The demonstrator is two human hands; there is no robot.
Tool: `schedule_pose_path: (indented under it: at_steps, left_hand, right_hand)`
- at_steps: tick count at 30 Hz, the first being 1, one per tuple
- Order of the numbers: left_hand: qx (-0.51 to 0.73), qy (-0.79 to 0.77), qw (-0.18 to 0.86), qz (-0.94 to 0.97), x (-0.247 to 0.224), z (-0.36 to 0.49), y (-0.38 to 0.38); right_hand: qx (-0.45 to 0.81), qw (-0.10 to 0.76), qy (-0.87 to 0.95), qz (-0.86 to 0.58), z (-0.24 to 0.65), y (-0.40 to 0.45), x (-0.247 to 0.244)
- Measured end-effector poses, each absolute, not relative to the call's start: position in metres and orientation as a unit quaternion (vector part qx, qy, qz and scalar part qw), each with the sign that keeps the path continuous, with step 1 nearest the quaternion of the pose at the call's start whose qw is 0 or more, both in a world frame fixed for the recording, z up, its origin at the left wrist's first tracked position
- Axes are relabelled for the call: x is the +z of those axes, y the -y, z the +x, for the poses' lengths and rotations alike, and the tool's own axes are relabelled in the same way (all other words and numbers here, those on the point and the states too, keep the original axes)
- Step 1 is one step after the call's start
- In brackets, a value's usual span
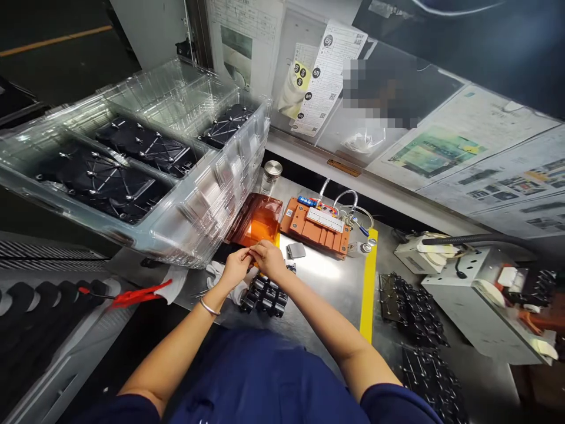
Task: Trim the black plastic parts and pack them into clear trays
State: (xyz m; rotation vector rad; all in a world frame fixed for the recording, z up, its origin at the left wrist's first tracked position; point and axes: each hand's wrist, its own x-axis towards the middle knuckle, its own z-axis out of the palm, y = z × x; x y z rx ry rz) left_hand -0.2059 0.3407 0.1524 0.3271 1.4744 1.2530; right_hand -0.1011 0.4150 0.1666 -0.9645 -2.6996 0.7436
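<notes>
My left hand (236,268) and my right hand (268,259) meet in front of me, fingers pinched together at the tips. Whatever lies between the fingertips is too small or hidden to make out. Just below them a black ribbed part (266,296) rests on the metal bench. A white cloth or glove (216,271) lies beside my left hand. Behind the hands stands an orange translucent bin (263,221). Close to my right hand is a small grey flat piece (296,251).
Stacked clear plastic trays (212,206) holding black parts rise at the left. A brown fixture (315,229) with hoses sits at the back, near a lidded glass jar (271,175). Yellow tape (368,294) crosses the bench. Black parts (410,309) and a grey machine (477,300) are at the right.
</notes>
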Motion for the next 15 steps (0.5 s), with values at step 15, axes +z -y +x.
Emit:
schedule_pose_path:
  at_steps: [15]
  left_hand:
    - [0.489,-0.540,0.683,0.045,0.166,-0.218,-0.345]
  right_hand:
    - [0.328,0.104,0.905,-0.249,-0.087,-0.425,0.173]
